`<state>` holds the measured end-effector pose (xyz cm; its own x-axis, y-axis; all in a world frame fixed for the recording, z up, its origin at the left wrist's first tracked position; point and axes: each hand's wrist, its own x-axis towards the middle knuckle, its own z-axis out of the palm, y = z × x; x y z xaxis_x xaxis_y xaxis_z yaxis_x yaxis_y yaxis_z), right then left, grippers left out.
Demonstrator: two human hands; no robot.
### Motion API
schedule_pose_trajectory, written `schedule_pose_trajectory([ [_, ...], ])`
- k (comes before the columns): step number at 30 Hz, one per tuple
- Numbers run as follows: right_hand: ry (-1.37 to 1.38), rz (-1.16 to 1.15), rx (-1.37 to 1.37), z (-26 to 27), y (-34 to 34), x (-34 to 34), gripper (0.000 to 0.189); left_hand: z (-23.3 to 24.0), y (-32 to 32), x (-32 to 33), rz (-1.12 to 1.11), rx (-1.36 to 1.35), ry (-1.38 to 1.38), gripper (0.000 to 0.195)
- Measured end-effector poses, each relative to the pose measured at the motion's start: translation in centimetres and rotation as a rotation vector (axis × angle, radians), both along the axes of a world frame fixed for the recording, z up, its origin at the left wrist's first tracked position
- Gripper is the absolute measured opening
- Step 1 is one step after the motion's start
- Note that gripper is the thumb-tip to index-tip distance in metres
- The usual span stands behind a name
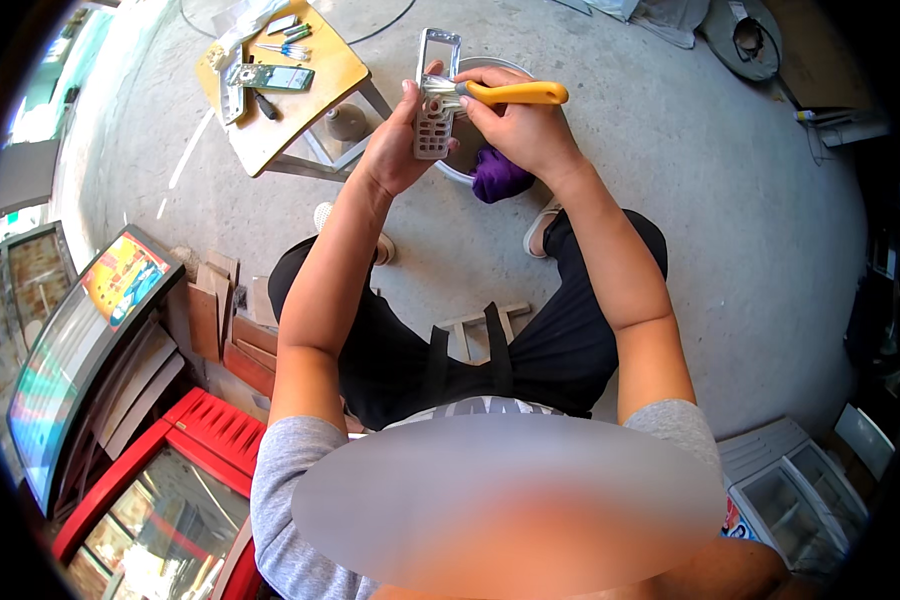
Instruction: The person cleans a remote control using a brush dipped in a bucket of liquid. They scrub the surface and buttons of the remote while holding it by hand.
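Note:
My left hand (399, 146) holds upright a white plastic remote-control housing (433, 135) with a window and rows of button holes. In my right hand (521, 124) is a brush with a yellow handle (529, 93); its pale bristles touch the middle of the housing. Below both hands stands a round basin (450, 172), with a purple cloth (501, 176) over its rim. On the small wooden table (304, 120) to the left lie a green circuit board (289, 77), another white housing part (232, 101), a black-handled screwdriver (266, 105), batteries (297, 33) and several cotton swabs (291, 50).
A brown bottle-like object (345, 122) stands under the table. Wooden boards (217, 300), a glass-fronted cabinet (97, 330) and a red-framed glass door (172, 517) are at the lower left. A white glass-topped unit (795, 495) stands lower right; a round grey object (742, 45) lies at upper right.

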<state>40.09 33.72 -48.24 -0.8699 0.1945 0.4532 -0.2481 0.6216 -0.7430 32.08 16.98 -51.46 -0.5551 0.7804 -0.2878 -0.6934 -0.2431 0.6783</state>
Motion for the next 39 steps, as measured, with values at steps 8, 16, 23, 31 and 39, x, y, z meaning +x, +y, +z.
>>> schedule_pose_trajectory([
  [8, 0.05, 0.002, 0.014, -0.3, 0.4, 0.0, 0.021, 0.2, 0.5, 0.3, -0.02, -0.048, 0.026, 0.052],
  [16, -0.067, 0.006, 0.059, -0.3, 0.0, 0.4, 0.022, -0.1, 0.2, 0.2, 0.013, -0.064, 0.02, 0.051],
  [23, 0.08, 0.012, 0.065, -0.5, -0.1, 0.0, 0.018, 0.5, 0.4, 0.6, 0.037, -0.085, 0.042, 0.051],
  [31, 0.128, 0.029, 0.038, -0.1, -0.4, -0.3, 0.02, 0.6, 0.4, 0.6, 0.015, -0.098, 0.046, 0.051],
  [39, 0.137, -0.021, -0.026, -0.2, -0.4, -0.3, 0.02, 0.7, 0.6, 0.5, 0.053, -0.082, 0.089, 0.052],
])
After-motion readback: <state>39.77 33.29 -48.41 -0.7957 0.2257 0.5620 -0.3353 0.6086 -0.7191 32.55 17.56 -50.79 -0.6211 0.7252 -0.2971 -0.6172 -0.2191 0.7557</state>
